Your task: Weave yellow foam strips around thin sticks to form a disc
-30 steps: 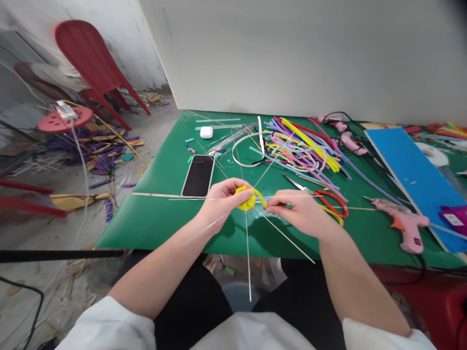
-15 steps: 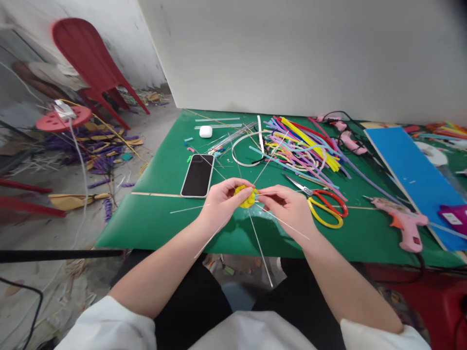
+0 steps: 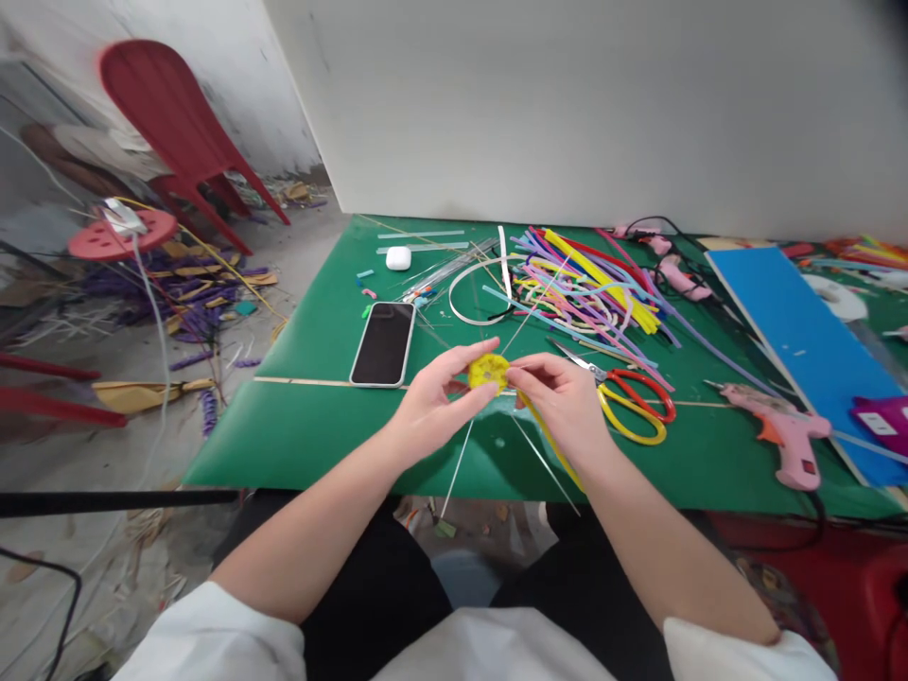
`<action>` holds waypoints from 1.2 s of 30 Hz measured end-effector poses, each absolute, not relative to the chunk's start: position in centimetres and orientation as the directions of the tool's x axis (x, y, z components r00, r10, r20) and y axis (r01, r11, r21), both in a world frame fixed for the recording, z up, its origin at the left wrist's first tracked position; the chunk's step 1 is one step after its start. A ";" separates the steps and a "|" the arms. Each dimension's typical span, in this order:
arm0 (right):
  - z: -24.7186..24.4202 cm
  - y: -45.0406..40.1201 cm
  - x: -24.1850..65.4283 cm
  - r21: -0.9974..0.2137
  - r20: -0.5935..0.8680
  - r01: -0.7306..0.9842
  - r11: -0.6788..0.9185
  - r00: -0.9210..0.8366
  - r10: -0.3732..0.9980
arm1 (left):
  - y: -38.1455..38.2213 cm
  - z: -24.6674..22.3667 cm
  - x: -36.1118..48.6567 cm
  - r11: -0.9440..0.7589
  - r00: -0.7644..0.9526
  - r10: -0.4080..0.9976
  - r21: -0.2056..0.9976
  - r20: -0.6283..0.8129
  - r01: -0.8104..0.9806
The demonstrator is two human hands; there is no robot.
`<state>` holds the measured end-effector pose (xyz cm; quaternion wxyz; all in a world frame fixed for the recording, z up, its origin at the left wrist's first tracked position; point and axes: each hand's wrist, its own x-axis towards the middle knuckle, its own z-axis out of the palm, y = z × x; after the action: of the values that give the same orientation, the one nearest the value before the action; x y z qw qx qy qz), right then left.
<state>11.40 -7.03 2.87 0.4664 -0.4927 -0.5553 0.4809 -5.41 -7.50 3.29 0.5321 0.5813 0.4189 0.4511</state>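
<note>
Between my hands is a small round yellow disc, seemingly wound from fuzzy pipe cleaner, with several thin white rods sticking out of it like spokes. My left hand holds the disc's left edge between thumb and fingers. On the other side, my right hand pinches a yellow pipe cleaner close to the disc's right edge. Its loose length hangs down along my right wrist. My fingers hide part of the disc's rim and some rods. Scissors with red and yellow handles lie just right of my right hand.
On the green table lie a phone, a white earbud case and a heap of coloured pipe cleaners. A pink glue gun and a blue board are at right. A white panel stands behind.
The disc has turned between my hands, so its rods point differently and its face shows more. A yellow pipe cleaner length now trails from my right fingers. My left fingers have spread somewhat.
</note>
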 end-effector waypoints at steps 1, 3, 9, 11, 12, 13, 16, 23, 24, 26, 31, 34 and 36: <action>2.9 -6.8 11.8 -0.995 0.049 0.088 0.055 -0.072 0.996 | -7.1 3.6 -6.3 -0.028 0.378 0.925 0.998 0.046 -0.053; 3.0 -6.3 12.6 -0.996 0.048 0.068 0.054 -0.084 0.995 | -6.1 4.4 -8.3 0.094 0.577 0.817 0.985 0.007 -0.145; 3.3 -5.7 13.6 -0.982 -0.039 0.188 0.016 -0.285 0.958 | -5.1 4.7 -10.3 0.185 0.692 0.714 0.982 -0.109 -0.036; 3.2 -5.7 13.4 -0.965 -0.083 0.261 0.009 -0.340 0.937 | -5.5 4.0 -9.0 0.137 0.683 0.714 0.987 -0.154 0.080; 3.2 -5.7 13.3 -0.958 -0.095 0.287 0.013 -0.360 0.928 | -5.7 3.5 -8.1 0.106 0.650 0.742 0.987 -0.162 0.125; 3.1 -5.8 13.2 -0.952 -0.098 0.304 0.022 -0.375 0.922 | -5.9 3.0 -7.2 0.057 0.583 0.801 0.987 -0.136 0.152; 3.0 -5.8 13.0 -0.941 -0.080 0.335 0.057 -0.382 0.921 | -6.3 1.8 -5.3 -0.036 0.370 0.928 0.975 -0.048 0.218; 2.7 -5.8 12.6 -0.913 0.032 0.378 0.156 -0.316 0.948 | -6.4 1.2 -4.9 -0.151 0.184 0.978 0.934 0.094 0.323; 2.7 -5.8 12.5 -0.912 0.036 0.375 0.166 -0.330 0.943 | -6.4 1.1 -5.0 -0.167 0.169 0.979 0.930 0.116 0.327; 2.6 -5.7 12.6 -0.918 0.023 0.363 0.163 -0.362 0.932 | -6.5 1.0 -4.9 -0.181 0.147 0.979 0.928 0.140 0.324; 2.3 -5.5 12.8 -0.950 -0.067 0.306 0.061 -0.390 0.918 | -6.4 1.0 -4.7 -0.087 0.176 0.983 0.969 0.046 0.232; 2.0 -5.3 12.8 -0.959 -0.081 0.282 0.025 -0.359 0.930 | -6.2 1.3 -4.8 0.031 0.247 0.967 0.993 -0.057 0.111; 1.9 -5.3 12.7 -0.965 -0.072 0.261 0.017 -0.327 0.942 | -6.1 1.4 -4.8 0.086 0.261 0.961 0.995 -0.094 0.043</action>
<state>12.70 -5.25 1.93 0.3313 -0.4764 -0.6315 0.5143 -4.79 -6.08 1.37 0.5762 0.5465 0.4592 0.3980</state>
